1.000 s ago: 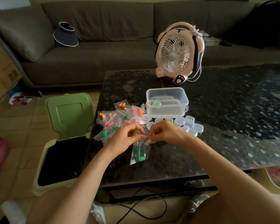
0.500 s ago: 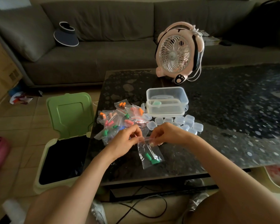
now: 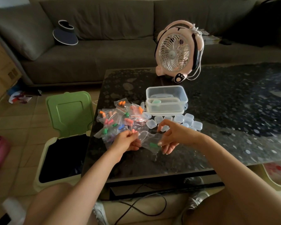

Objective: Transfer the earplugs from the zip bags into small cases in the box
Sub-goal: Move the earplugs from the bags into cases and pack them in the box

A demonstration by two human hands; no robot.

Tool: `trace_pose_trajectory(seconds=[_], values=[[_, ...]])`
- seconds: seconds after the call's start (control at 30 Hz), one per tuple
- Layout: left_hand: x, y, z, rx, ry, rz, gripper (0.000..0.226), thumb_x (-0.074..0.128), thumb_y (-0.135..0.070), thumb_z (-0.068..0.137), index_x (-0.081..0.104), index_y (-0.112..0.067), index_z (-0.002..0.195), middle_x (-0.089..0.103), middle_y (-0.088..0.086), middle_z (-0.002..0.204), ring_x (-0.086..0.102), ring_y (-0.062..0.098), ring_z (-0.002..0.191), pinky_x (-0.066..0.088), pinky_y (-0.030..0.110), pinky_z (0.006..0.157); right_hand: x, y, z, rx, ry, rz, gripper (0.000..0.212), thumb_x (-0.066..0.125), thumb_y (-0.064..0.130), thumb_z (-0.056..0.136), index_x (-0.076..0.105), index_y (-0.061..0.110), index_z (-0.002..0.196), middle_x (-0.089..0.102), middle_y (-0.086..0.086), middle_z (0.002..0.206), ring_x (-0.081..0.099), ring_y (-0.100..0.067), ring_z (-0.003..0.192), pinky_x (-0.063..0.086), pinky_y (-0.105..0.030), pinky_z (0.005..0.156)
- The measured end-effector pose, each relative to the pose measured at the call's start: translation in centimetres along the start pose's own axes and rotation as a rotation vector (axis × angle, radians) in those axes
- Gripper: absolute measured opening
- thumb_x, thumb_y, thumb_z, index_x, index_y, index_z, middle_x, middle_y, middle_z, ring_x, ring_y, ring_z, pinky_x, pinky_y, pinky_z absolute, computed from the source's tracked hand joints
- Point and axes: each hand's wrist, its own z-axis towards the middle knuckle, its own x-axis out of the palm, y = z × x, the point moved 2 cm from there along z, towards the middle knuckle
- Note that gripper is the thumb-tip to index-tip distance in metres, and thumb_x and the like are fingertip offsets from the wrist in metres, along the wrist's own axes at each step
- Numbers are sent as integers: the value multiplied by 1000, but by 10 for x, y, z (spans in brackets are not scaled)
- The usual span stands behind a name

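1. Head view, hands: my left hand (image 3: 128, 141) pinches the left edge of one zip bag (image 3: 148, 138). My right hand (image 3: 170, 137) pinches its right end between the thumb and the fingers underneath.
2. The bag hangs stretched between the two hands just above the table (image 3: 234, 111), with its long axis roughly left to right.
3. Key relation: the green earplugs (image 3: 153, 145) sit at the bag's right end, right against my right thumb. The mouth looks to be on the upper left side, but I can't tell for sure.
4. There is a pink bit at my left fingertips. I can't tell if it's held or part of the bag pile (image 3: 117, 120) behind.
5. The small cases (image 3: 178, 118) lie just beyond my right hand, so that hand is nearer to them. The box (image 3: 166, 99) is behind them, farther away.
6. Judgement: the earplugs must slide leftward or up to the mouth before going into a case.
7. Materials:
   - The bag is thin, clear, crinkly film and floppy.
   - The earplugs are soft foam, short cylinders.
   - The cases are hard, translucent, rounded squares.
   - The box is clear, rigid plastic and rectangular.
   - The table is a glossy black speckled top.
8. Rest: a pink fan (image 3: 177, 51) stands at the table's far edge. A bin (image 3: 70, 112) with a raised green lid stands to the left.
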Motion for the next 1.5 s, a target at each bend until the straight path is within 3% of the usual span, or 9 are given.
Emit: trace_pose_trajectory(seconds=[0.17,0.37,0.47,0.57,0.73,0.93,1.13,1.3,1.5], values=[[10,2,-1,-114,2,-118,10,53,-10,94,57,-6,86,64,5,67,62,8,54,51,19,48,-8,0,-10,-123,-31,23,20,65,-11,79,60,-1,96,73,-15,82,71,-32,78,59,-41,75],[23,1,-4,-193,3,-170,13,53,-12,95,55,-5,85,63,4,56,60,6,44,50,17,42,-12,-1,-9,-164,-207,95,6,66,-6,80,64,0,81,72,-19,76,70,-24,61,60,-30,59],[26,0,-4,-218,0,-133,14,54,-14,94,56,-4,86,64,8,66,59,5,44,49,17,41,-13,2,-8,-210,-320,22,15,71,-1,78,60,3,69,69,-9,60,66,-17,49,56,-24,51],[25,0,-2,-256,-35,-119,15,57,-15,93,58,-2,85,65,6,60,59,5,42,47,17,39,-14,4,-5,-254,-395,-7,20,73,0,76,57,4,65,65,-2,51,60,-11,43,52,-22,49],[24,-2,-3,-317,-68,-151,17,56,-11,93,57,1,81,61,2,44,56,4,35,45,15,35,-15,8,-2,-346,-423,35,15,69,-2,79,61,4,68,65,-2,53,60,-11,46,54,-22,52],[24,-2,-3,-316,-88,-167,15,56,-11,93,57,-1,81,62,2,45,56,5,36,46,15,36,-15,9,2,-313,-476,-65,14,72,4,78,64,8,68,67,-5,62,61,-7,49,55,-20,55],[26,-1,-2,-284,-99,-142,16,55,-13,94,56,-1,84,61,1,44,57,5,36,47,16,37,-14,10,3,-259,-409,-86,25,78,4,72,59,15,84,64,-5,75,63,-12,55,54,-23,54],[29,3,-1,-236,-110,-129,14,49,-15,98,53,-6,88,64,9,62,62,10,42,51,20,41,24,-22,5,209,-94,-420,55,84,9,67,43,11,103,63,-13,79,66,-23,53,58,-33,52],[29,5,-1,-241,-122,-96,16,50,-19,97,56,-4,98,63,8,73,61,8,45,47,17,40,36,-32,18,10,-116,-480,29,79,8,73,58,6,94,61,-4,81,63,-14,57,59,-29,54]])
